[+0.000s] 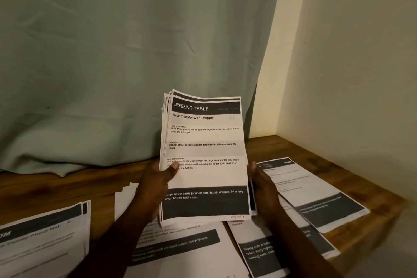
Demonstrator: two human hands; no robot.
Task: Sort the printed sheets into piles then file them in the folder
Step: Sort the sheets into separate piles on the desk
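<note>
Left hand [155, 179] pinching stack [204, 142], thumb on front; right hand [262, 180] gripping right edge. Advisable: reading header [191, 107], peeling top sheet [203, 178] singly, matching piles [316, 192] on worktop [282, 145].

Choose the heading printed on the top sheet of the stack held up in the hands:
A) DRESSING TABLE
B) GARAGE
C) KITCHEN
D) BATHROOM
A: the dark band at the top of the held stack reads DRESSING TABLE, above the line Serum Transfer with Dropper.
</note>
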